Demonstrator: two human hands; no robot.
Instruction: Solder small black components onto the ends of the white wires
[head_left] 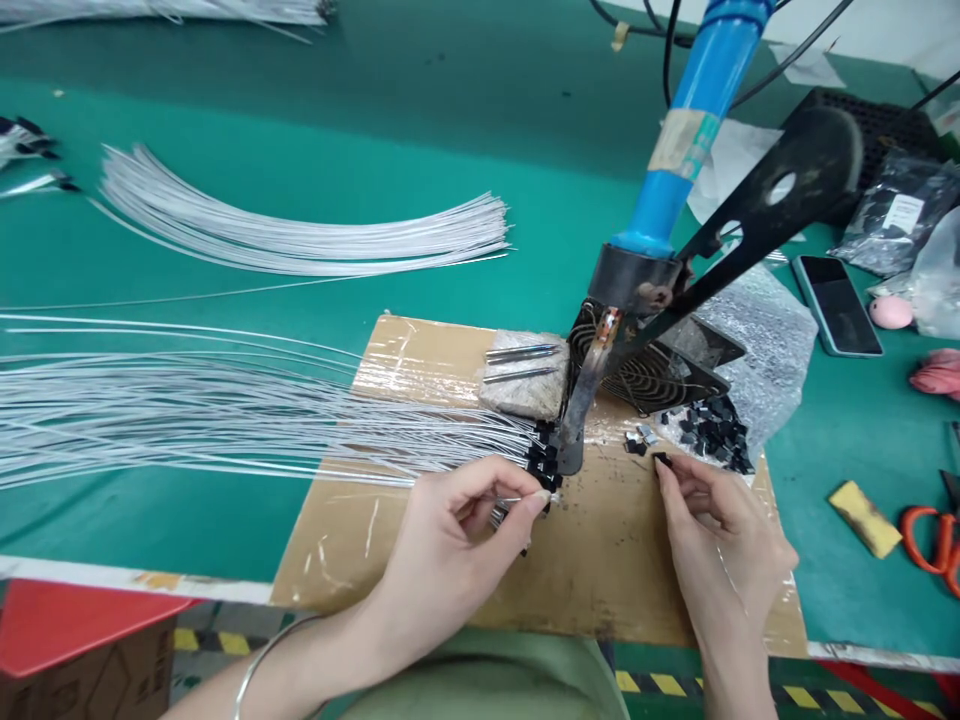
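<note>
My left hand pinches a thin white wire between thumb and forefinger, just below the tip of a blue-handled heat tool. Beside those fingers lies a spread of white wires whose right ends carry small black pieces. Over the right part of the cardboard, my right hand holds a small black piece in a closed pinch. Right behind it, a pile of loose black pieces rests on a clear plastic bag. The lower fingers of my left hand are partly hidden.
A black metal bracket supports the tool above a fan guard. Metal rods lie on a grey pad. Another white wire bundle sits behind. At right are a phone, a yellow sponge and orange-handled scissors.
</note>
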